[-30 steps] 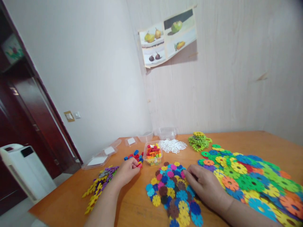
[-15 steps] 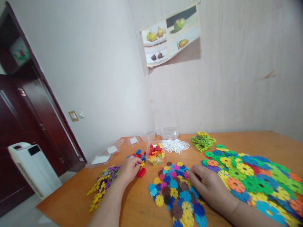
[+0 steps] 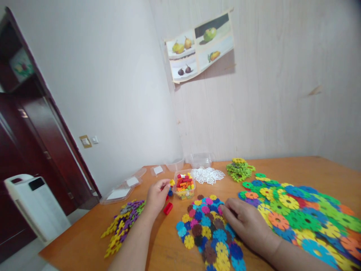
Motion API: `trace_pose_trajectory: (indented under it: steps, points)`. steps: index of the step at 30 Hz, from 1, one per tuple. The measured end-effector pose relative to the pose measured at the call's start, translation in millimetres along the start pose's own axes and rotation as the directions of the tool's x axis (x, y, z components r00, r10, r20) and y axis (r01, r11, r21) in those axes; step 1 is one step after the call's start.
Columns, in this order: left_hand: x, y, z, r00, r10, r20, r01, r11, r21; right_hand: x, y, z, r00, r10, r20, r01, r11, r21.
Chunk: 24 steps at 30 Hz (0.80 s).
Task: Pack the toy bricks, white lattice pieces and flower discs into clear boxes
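Between thumb and fingers, my left hand (image 3: 158, 197) pinches a small yellow building block (image 3: 172, 182) beside the left wall of a clear plastic box (image 3: 194, 194). Red, orange and yellow blocks (image 3: 184, 183) fill that box. Below my left hand a red block (image 3: 168, 208) lies on the table, and blue and red blocks (image 3: 170, 192) are partly hidden behind the fingers. My right hand (image 3: 244, 224) rests, fingers curled, at the right side of a heap of small flower-shaped discs (image 3: 207, 229). A pink disc is by its fingertips; whether it is held is unclear.
Larger notched discs (image 3: 299, 210) spread over the right of the wooden table (image 3: 160, 248). Yellow and purple interlocking pieces (image 3: 121, 229) lie left. Behind are white pieces (image 3: 208, 175), green pieces (image 3: 240, 170), clear containers (image 3: 200, 160) and lids (image 3: 120, 194).
My left hand has lifted the yellow block from the table and moved it up and right toward the clear box. My right hand has stayed in place on the discs.
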State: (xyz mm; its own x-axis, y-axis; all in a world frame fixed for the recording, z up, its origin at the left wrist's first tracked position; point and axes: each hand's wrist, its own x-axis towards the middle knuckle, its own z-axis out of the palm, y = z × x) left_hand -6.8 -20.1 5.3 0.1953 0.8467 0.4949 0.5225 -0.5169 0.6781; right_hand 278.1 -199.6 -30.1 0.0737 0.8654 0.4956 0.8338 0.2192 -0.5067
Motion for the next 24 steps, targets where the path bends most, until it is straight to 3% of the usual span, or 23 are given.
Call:
trace_pose_trajectory:
  steps: [2, 5, 10, 15, 21, 24]
  points:
    - [1.0, 4.2, 0.4, 1.000, -0.029, 0.000, 0.029, 0.995, -0.094, -0.1, -0.5, -0.4, 1.000, 0.001, 0.004, -0.001, 1.000, -0.004]
    - [1.0, 0.6, -8.3, 0.997, -0.077, -0.029, 0.074, 0.993, -0.087, -0.3, -0.5, -0.3, 1.000, -0.002, 0.007, 0.002, 1.000, -0.011]
    - [-0.6, -18.7, -27.0, 0.999, -0.036, 0.032, 0.029, 0.978, 0.209, 0.3, 1.1, 0.7, 1.000, 0.014, 0.027, -0.014, 1.000, 0.000]
    - [-6.7, -13.4, -27.8, 0.986, 0.016, 0.167, -0.108, 0.824, 0.556, 1.0, 0.5, -0.3, 0.999, 0.028, 0.045, -0.029, 1.000, 0.011]
    - [-12.0, 6.3, -22.6, 0.985, -0.047, 0.166, -0.092, 0.670, 0.737, 0.4, -1.0, -1.4, 0.998, 0.035, 0.051, -0.036, 0.999, 0.020]
    - [-9.9, 6.5, -22.5, 0.994, -0.046, 0.094, -0.039, 0.672, 0.739, 0.6, -0.4, -0.7, 0.998, 0.039, 0.055, -0.040, 0.999, 0.017]
